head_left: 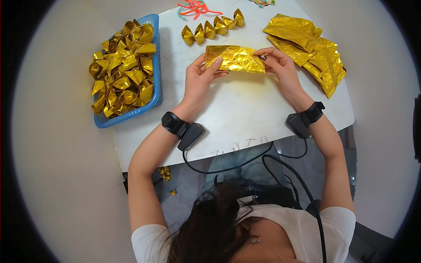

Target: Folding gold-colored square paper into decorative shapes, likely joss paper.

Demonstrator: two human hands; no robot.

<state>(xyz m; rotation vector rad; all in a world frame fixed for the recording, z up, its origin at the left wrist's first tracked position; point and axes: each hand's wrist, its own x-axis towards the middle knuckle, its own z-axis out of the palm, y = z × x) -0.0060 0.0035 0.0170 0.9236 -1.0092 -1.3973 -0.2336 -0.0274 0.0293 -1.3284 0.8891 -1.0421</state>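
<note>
Between my two hands, a creased strip of gold foil paper [239, 59] is held up above the white table. My left hand [204, 72] pinches its left end, with the thumb lying on the front of the foil. At the upper right part of the strip, the thumb and fingers of my right hand [280, 65] are closed on its edge. Several folded gold paper ingots [209, 30] stand in a slanting row just beyond the strip. To the right of my right hand lies a fanned pile of gold foil sheets [313, 48].
At the left, a blue plastic basket [157, 65] is heaped with folded gold ingots [125, 70]. Orange and teal strings [197, 8] lie at the far edge of the white table [245, 118]. A black cable [223, 170] hangs between my wrist straps. Gold scraps [165, 173] are on the floor.
</note>
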